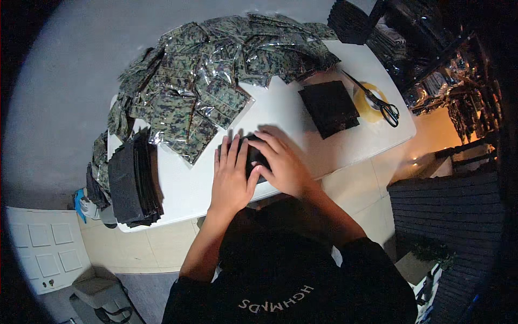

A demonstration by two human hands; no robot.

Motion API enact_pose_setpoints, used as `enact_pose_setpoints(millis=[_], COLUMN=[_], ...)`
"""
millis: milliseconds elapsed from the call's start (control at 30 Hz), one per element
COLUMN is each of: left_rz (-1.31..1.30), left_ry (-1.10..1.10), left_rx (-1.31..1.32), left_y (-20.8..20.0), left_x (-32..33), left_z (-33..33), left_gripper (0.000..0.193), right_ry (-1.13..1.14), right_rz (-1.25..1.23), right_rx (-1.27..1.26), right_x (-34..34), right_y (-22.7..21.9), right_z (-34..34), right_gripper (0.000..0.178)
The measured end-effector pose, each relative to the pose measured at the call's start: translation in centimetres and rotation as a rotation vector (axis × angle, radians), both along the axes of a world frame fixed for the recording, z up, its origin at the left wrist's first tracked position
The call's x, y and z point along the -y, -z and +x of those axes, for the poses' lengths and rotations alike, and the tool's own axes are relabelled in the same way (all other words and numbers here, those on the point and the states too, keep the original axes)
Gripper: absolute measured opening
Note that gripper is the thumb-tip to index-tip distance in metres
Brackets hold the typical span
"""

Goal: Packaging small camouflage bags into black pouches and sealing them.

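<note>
Clearly, in the head view, both hands are set close together over the white table [186, 191], near its front edge. The left hand [233, 175] lies palm down with its fingers stretched forward, and the right hand [286, 167] comes in at a slant, its fingers also extended and its thumb near the left one. Between and under them is one small black piece [258, 156], mostly covered by the hands; neither hand is curled into a fist around it. As for containers, clear plastic packets [216, 59] heap across the back and left of the table, holding what look like folded pieces in camouflage print; they overlap too much for an exact count. A grey bag [100, 297] with dark handles sits at the lower left, its contents hidden. Of the other things on the table, there is one stack of black folded pieces [129, 178] at the left end, its layers too tight to number, one flat black square [329, 105] right of the packets, one roll of yellowish tape [368, 102], and one pair of black scissors [389, 112] lying across the roll.
</note>
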State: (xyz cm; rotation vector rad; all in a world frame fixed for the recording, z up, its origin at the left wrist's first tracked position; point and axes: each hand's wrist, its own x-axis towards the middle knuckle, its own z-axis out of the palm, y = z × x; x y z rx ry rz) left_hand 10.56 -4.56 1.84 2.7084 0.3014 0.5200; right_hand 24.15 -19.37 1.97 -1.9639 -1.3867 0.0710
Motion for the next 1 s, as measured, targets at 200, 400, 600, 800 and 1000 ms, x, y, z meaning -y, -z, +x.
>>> enact_pose_setpoints(millis=[200,400,600,800,1000], left_rz=[0.03,0.025,0.042,0.046,-0.102], left_ry=[0.018,0.017,0.013,0.006,0.004], left_rx=[-0.128,-0.169,-0.189,-0.135,0.002], left_y=[1.4,1.5,1.4,1.6,0.1], left_x=[-0.3,-0.5,-0.7,-0.9,-3.8], left_z=[0.7,0.7,0.6,0.6,1.2], left_gripper=[0.084,0.087,0.088,0.082,0.052], right_ry=[0.092,0.091,0.086,0.079,0.146], right_rz=[-0.175,-0.186,-0.214,-0.236,-0.25], right_rx=[0.241,0.239,0.265,0.314,0.28], right_x=[-1.3,-1.3,-1.4,-0.7,0.7], right_y=[2.9,2.7,3.0,2.4,2.4], right_z=[-1.3,-1.2,-1.1,-1.1,-1.5], right_gripper=[0.075,0.076,0.078,0.077,0.077])
